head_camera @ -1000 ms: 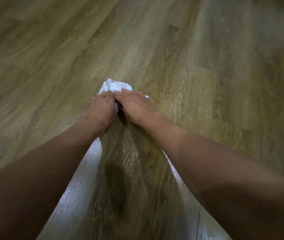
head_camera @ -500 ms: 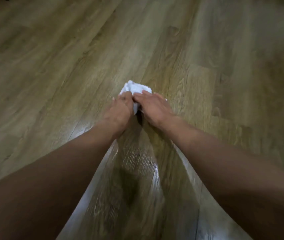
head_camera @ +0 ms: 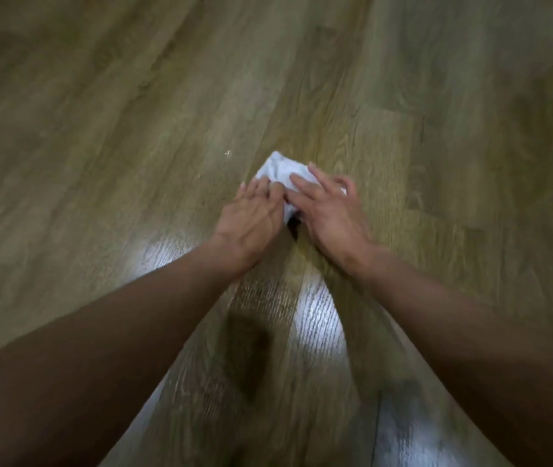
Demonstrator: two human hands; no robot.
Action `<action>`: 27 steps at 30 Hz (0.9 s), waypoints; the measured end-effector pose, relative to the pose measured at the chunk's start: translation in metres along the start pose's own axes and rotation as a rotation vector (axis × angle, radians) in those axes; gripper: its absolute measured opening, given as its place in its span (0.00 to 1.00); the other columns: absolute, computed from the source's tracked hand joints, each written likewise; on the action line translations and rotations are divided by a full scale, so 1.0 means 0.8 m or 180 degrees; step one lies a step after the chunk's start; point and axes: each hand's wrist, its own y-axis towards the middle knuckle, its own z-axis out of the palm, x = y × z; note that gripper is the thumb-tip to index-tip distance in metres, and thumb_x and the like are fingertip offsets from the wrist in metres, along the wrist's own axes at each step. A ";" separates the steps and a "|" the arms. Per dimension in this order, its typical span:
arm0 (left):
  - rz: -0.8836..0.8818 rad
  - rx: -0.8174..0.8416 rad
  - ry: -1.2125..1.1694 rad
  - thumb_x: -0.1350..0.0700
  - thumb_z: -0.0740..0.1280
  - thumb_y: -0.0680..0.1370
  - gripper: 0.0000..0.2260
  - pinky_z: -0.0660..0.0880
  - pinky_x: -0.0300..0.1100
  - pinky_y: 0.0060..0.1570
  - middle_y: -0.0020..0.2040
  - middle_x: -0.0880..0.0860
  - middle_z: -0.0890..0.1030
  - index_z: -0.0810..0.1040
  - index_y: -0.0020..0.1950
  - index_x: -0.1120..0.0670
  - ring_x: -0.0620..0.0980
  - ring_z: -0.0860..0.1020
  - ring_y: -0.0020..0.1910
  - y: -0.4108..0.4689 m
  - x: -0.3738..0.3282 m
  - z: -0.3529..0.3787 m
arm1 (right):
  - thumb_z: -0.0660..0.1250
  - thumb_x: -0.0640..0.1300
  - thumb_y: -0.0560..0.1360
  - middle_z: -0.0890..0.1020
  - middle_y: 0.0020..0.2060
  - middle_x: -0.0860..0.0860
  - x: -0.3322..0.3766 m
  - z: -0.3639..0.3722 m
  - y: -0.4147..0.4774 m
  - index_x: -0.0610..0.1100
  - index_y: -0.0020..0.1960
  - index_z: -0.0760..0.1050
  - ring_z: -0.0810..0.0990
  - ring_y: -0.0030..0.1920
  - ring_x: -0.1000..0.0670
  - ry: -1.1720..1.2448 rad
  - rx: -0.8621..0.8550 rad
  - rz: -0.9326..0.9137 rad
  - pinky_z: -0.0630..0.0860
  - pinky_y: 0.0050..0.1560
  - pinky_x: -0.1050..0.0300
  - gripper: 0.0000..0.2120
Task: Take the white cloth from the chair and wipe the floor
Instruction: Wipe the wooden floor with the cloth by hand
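The white cloth [head_camera: 280, 170] is bunched small under my palms on the wooden floor [head_camera: 100, 129], so I judge it could slide out from under them or roll up further if I push unevenly, leaving bare skin dragging on the boards. A pale speck [head_camera: 228, 153] just to its left could get missed. My left hand [head_camera: 251, 217] lies flat, fingers together, pressing its near left edge. My right hand [head_camera: 329, 210] is spread open on top, fingers splayed, gripping nothing.

White cloth [head_camera: 280, 170] mostly hidden under both hands; forearms cut off at bottom edge.
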 end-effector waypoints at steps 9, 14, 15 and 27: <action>0.0564 0.0014 0.0029 0.53 0.49 0.79 0.14 0.58 0.49 0.72 0.66 0.59 0.70 0.64 0.63 0.56 0.58 0.67 0.69 -0.018 -0.008 -0.007 | 0.72 0.43 0.71 0.75 0.37 0.50 0.022 -0.006 -0.054 0.46 0.46 0.81 0.74 0.42 0.47 -0.0315 -0.0470 0.0303 0.69 0.44 0.53 0.04; 0.0613 -0.0062 0.0050 0.45 0.46 0.78 0.24 0.58 0.50 0.72 0.67 0.59 0.71 0.59 0.72 0.53 0.58 0.70 0.67 -0.011 -0.009 -0.004 | 0.67 0.45 0.74 0.77 0.49 0.49 0.017 -0.019 -0.060 0.49 0.56 0.77 0.76 0.49 0.46 -0.0190 -0.0257 0.0739 0.70 0.49 0.51 0.11; 0.0612 -0.0086 0.0086 0.42 0.47 0.79 0.26 0.58 0.51 0.72 0.68 0.60 0.71 0.57 0.74 0.53 0.58 0.70 0.68 -0.008 -0.009 -0.005 | 0.65 0.47 0.76 0.77 0.52 0.49 0.009 -0.025 -0.054 0.50 0.59 0.76 0.75 0.52 0.46 -0.0172 -0.0158 0.0772 0.69 0.51 0.51 0.12; 0.0497 -0.0859 -0.1175 0.62 0.59 0.75 0.17 0.73 0.51 0.47 0.55 0.64 0.79 0.70 0.64 0.59 0.63 0.78 0.52 0.037 -0.006 -0.072 | 0.62 0.43 0.75 0.76 0.50 0.43 -0.039 -0.092 0.023 0.43 0.56 0.77 0.76 0.49 0.41 -0.0092 -0.0420 0.0727 0.72 0.50 0.49 0.11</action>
